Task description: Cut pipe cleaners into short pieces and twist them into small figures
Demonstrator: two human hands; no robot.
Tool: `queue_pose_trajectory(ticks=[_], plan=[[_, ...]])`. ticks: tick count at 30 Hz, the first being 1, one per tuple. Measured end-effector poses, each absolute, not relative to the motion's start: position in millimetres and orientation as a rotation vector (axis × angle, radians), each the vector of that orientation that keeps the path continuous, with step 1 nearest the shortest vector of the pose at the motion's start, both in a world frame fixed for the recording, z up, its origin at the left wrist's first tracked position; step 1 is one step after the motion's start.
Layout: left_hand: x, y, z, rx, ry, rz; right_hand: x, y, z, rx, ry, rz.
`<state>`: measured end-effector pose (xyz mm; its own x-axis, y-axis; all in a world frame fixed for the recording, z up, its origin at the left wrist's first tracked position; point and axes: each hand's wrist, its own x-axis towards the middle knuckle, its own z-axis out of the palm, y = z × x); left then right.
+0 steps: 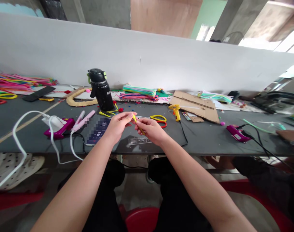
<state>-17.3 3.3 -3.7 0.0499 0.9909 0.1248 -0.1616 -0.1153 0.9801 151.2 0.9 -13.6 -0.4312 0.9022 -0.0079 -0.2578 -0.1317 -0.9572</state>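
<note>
Left hand (121, 125) is pinching a small yellow piece (134, 118) between thumb and fingers, and the right hand (150, 128) is gripping its lower end, both just above the worktop (117, 147). Scissors (158, 118) are lying just beyond, a yellow glue gun (176, 112) is resting to the right, and a black bottle (102, 91) is standing far left.

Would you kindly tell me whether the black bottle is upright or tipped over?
Upright: the black bottle stands on the gray table, its lid uppermost.
</note>
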Motion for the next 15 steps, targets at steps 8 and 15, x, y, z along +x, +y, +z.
queue_pose_trajectory(ticks=[8,15], plan=[[-24,14,-8,1.079,1.106,1.465,158,5,-17,-0.899,-1.517,1.744],[-23,20,-9,0.905,1.020,1.402,155,18,-21,-0.973,-1.480,1.676]])
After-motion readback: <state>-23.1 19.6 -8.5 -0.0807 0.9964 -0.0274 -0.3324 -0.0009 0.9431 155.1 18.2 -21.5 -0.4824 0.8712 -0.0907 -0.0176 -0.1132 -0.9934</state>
